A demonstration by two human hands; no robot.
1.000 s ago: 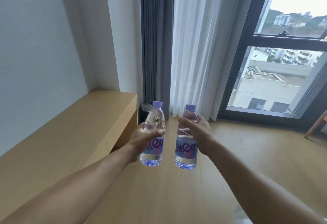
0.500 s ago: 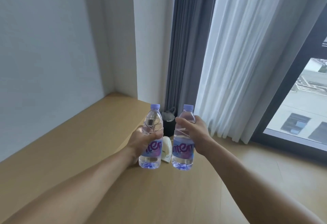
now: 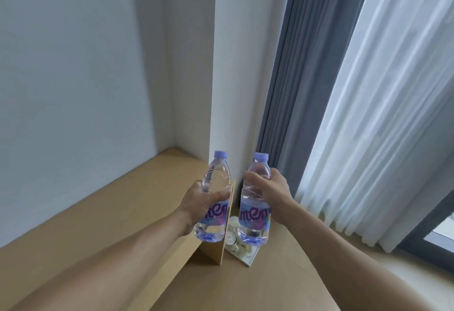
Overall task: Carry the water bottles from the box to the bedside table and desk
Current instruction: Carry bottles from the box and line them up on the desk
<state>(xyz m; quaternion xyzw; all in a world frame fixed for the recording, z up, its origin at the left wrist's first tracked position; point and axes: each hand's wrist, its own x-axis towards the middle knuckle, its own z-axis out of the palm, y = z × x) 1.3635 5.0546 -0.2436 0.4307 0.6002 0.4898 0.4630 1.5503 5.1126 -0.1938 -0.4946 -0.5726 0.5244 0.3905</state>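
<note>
Clear plastic lilac-capped water bottle (image 3: 216,188) stood upright in left hand (image 3: 204,204); second such bottle (image 3: 254,212) in right hand (image 3: 272,192), at its 3 o'clock, apart. Pale wooden desk (image 3: 98,224) lay at 8 o'clock; white tray of cups (image 3: 243,249) at 6 o'clock, beside desk end; grey fabric drape (image 3: 290,89) and sheer white curtain (image 3: 380,114) at 1 to 2 o'clock.

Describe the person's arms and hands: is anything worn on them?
The left arm and the right arm are bare; no sleeve is in view. The left hand and the right hand wear no glove, and no watch, bracelet or ring shows.
</note>
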